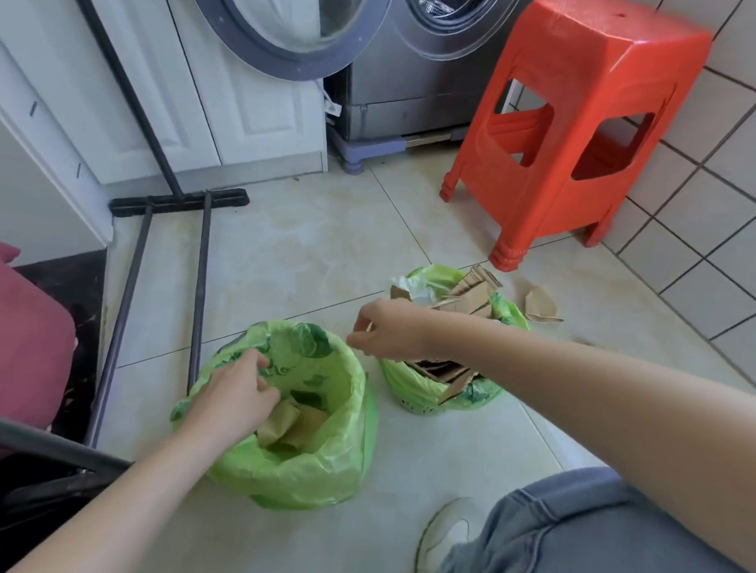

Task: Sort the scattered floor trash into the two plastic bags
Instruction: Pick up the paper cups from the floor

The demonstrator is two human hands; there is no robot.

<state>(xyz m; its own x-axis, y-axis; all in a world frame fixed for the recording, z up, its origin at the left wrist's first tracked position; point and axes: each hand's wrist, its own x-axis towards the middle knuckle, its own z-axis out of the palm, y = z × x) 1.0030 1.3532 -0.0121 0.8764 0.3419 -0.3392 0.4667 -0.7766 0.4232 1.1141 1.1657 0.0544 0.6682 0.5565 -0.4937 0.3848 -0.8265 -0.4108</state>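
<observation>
Two green plastic bags stand open on the tiled floor. The near left bag [309, 474] holds crumpled brown paper [288, 423]. The right bag [426, 397] is stuffed with torn cardboard pieces [469, 292]. My left hand [234, 397] lies over the left bag's rim, fingers curled inside and gripping the plastic. My right hand [386, 329] hovers between the two bags, just above the right bag's near edge, fingers pinched on a thin pale scrap [369, 327]. A torn brown paper cup [542, 304] lies on the floor to the right of the right bag.
A red plastic stool [570, 134] stands behind the right bag, by the tiled wall. A washing machine [409, 64] with its door [283, 15] open is at the back. A black floor squeegee [179, 198] and dark rods [200, 287] lie to the left. My knee [595, 547] and shoe [443, 541] are at lower right.
</observation>
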